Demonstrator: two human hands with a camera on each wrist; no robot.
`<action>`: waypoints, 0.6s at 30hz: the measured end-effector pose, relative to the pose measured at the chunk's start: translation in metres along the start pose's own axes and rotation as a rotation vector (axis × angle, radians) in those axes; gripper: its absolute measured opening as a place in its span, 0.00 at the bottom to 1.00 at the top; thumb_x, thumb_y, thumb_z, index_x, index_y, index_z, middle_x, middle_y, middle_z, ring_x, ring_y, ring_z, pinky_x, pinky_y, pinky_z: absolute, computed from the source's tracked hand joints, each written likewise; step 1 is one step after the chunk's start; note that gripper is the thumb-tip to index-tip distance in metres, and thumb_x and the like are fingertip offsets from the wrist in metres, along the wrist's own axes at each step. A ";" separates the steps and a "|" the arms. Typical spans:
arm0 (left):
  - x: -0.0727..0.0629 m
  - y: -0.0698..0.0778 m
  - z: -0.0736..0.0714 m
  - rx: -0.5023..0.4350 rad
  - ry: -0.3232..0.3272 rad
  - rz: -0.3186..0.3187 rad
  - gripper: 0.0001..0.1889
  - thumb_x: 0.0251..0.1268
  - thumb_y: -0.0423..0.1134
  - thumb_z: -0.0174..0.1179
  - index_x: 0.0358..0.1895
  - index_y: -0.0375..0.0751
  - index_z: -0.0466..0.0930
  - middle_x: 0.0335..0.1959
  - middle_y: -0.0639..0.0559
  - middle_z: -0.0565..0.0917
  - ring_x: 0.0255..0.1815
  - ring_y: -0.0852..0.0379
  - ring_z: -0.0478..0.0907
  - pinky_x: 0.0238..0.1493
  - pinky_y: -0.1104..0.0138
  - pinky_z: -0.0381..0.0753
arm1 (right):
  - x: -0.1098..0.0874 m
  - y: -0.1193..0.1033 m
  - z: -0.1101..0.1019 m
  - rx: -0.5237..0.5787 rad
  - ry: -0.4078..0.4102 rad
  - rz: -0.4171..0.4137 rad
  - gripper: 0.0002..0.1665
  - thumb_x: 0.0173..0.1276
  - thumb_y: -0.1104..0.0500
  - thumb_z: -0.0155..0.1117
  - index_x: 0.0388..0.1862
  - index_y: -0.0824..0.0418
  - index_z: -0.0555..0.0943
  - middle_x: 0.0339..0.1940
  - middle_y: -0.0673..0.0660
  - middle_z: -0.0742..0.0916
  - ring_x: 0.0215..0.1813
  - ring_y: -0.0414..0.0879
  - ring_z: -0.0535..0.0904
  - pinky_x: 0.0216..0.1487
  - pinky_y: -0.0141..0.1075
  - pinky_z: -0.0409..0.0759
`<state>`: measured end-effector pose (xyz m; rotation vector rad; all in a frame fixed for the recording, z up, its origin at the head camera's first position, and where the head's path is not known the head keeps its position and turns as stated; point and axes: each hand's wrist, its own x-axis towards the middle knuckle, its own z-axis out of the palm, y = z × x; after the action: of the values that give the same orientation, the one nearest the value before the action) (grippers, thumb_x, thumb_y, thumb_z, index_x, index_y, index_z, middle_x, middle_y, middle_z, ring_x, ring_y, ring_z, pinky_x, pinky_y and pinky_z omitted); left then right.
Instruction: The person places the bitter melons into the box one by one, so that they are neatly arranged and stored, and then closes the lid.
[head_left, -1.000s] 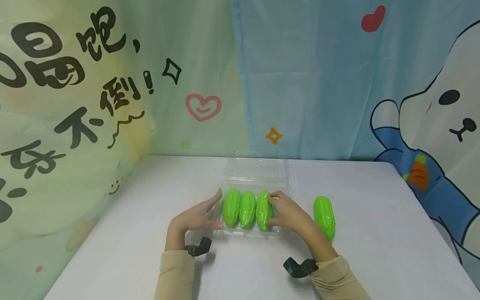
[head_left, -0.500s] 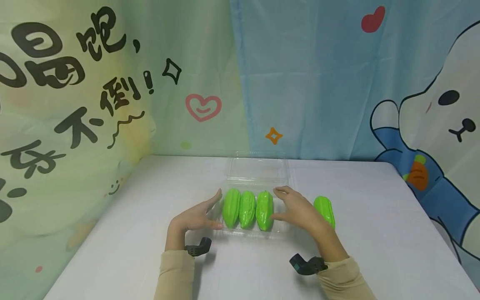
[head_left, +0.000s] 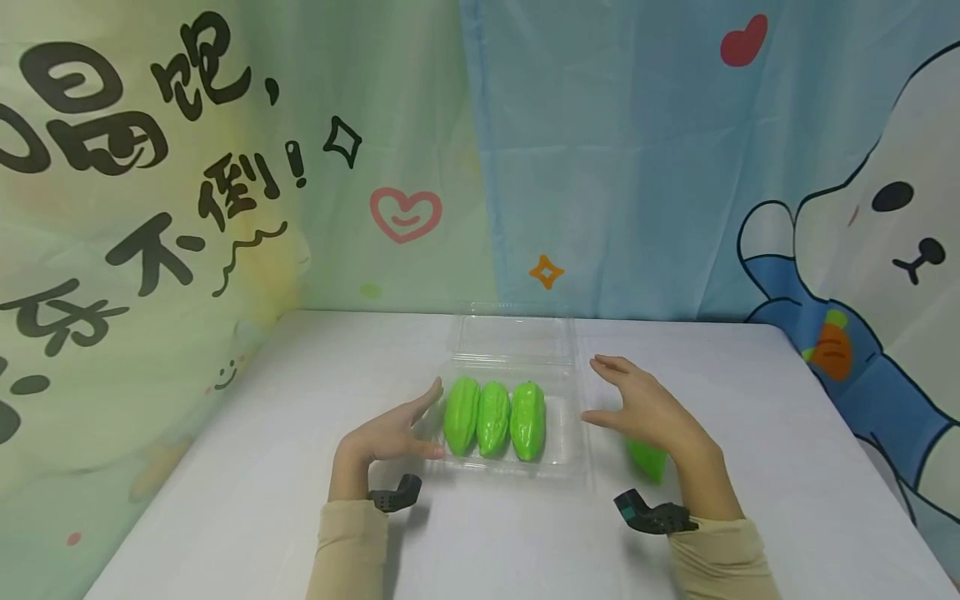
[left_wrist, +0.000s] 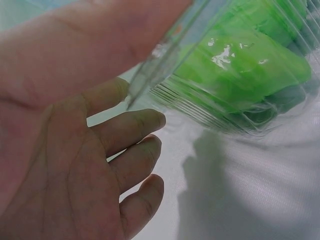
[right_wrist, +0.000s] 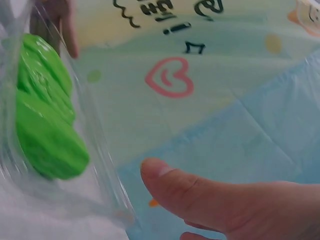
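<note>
Three glossy green ridged fruits (head_left: 492, 421) lie side by side in a clear plastic box (head_left: 562, 429), filling its left and middle part. Its lid (head_left: 514, 336) is folded back. My left hand (head_left: 390, 429) is at the box's left side, thumb and fingers spread along it; the left wrist view shows the fingers (left_wrist: 132, 127) fairly straight beside the box wall. To the right of the box my right hand (head_left: 641, 400) hovers with thumb and fingers apart, holding nothing. A fourth green fruit (head_left: 647, 460) lies on the table, mostly hidden by my right hand and wrist.
The box stands on a white-covered table (head_left: 480, 533). Behind the table hangs a printed curtain (head_left: 600, 167). A dark wrist camera (head_left: 397, 493) sits at my left wrist, another dark camera (head_left: 652, 514) at my right.
My right hand has let go of the rightmost fruit in the box and moved right, out past the box, toward the fourth fruit. My left hand has stayed in place.
</note>
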<state>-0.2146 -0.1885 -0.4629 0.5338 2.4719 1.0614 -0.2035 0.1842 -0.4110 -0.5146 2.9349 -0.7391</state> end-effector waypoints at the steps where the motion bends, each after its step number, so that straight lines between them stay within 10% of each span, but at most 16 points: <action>1: 0.000 0.000 0.000 -0.001 0.000 0.000 0.58 0.48 0.52 0.71 0.77 0.45 0.39 0.78 0.47 0.44 0.78 0.44 0.45 0.75 0.48 0.52 | -0.001 0.003 -0.002 0.002 -0.001 0.006 0.50 0.58 0.46 0.70 0.72 0.67 0.60 0.73 0.67 0.64 0.72 0.65 0.59 0.68 0.61 0.62; 18: 0.000 -0.001 0.000 0.005 0.000 0.003 0.58 0.48 0.52 0.71 0.77 0.45 0.39 0.78 0.47 0.45 0.77 0.44 0.46 0.75 0.48 0.52 | -0.018 0.061 -0.013 0.156 -0.104 0.045 0.69 0.48 0.41 0.76 0.76 0.68 0.45 0.77 0.71 0.50 0.75 0.70 0.45 0.69 0.68 0.51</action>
<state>-0.2145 -0.1886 -0.4636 0.5390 2.4751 1.0570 -0.2066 0.2463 -0.4286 -0.4567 2.7557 -0.8984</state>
